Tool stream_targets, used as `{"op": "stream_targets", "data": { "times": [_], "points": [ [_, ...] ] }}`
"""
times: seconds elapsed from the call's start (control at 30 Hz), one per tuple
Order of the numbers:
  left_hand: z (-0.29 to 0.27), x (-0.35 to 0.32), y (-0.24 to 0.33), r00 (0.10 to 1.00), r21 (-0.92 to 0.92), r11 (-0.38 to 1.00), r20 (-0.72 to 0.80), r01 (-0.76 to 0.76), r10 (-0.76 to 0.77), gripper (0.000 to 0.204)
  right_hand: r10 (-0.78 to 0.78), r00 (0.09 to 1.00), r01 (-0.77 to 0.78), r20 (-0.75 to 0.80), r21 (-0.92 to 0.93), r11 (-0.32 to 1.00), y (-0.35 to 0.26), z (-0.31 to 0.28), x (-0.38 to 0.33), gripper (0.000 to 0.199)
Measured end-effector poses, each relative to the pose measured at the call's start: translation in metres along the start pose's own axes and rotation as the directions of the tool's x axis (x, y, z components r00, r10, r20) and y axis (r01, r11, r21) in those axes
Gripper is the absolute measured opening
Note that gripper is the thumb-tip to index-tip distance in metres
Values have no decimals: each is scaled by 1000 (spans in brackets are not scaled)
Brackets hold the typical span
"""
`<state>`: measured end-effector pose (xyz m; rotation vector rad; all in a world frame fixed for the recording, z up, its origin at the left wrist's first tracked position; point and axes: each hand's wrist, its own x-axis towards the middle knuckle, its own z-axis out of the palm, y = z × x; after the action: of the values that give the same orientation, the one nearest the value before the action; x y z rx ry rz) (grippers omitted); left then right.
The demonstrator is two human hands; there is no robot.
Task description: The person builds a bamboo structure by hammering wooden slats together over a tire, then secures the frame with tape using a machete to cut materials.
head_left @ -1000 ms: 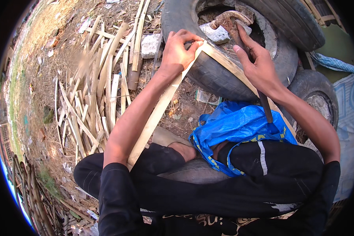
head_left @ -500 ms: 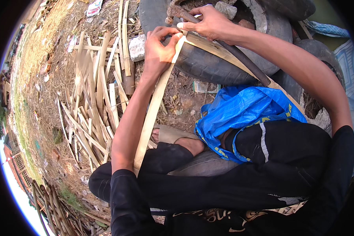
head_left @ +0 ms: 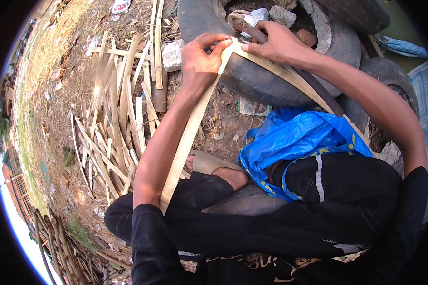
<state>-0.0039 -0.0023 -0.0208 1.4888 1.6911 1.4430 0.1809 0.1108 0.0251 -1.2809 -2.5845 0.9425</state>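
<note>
In the head view, the left hand [head_left: 199, 64] is curled around the upper end of a long, pale, flat bamboo strip [head_left: 188, 137], thumb and fingers pinching it closed just where the strip splits. The strip runs from that pinch down along the left forearm to the person's lap, where its lower end meets the dark trouser leg. The right hand [head_left: 276, 45] closes its fingers on the other half of the split, a second thin pale bamboo strip [head_left: 290, 76] that curves away to the right and down across the tyre, and the same hand also lies over a dark, long blade or tool [head_left: 314, 90] resting along that strip; whether the fingers actually clasp the tool cannot be told. Both hands meet nearly fingertip to fingertip at the fork of the split, above a worn black rubber tyre [head_left: 252, 78] lying flat on the ground.

Grey stones [head_left: 266, 16] sit in the tyre's hollow. A crumpled bright blue plastic bag [head_left: 295, 137] lies on the person's lap, just right of the long strip. To the left, on bare earth with dry grass, lies a loose heap of pale cut bamboo slats [head_left: 114, 118]. A grey concrete block [head_left: 172, 54] rests beside the tyre, close to the left hand.
</note>
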Motion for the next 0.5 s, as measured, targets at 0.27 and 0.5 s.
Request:
{"op": "stream_targets", "data": {
  "times": [0.27, 0.5],
  "points": [
    [2, 1, 5, 995, 15, 995, -8, 101, -101, 22, -23, 1000, 21, 18, 96, 995, 5, 5, -10, 69],
    [8, 1, 11, 1000, 55, 998, 24, 7, -8, 14, -17, 998, 10, 60, 116, 993, 17, 3, -4, 67]
  ]
}}
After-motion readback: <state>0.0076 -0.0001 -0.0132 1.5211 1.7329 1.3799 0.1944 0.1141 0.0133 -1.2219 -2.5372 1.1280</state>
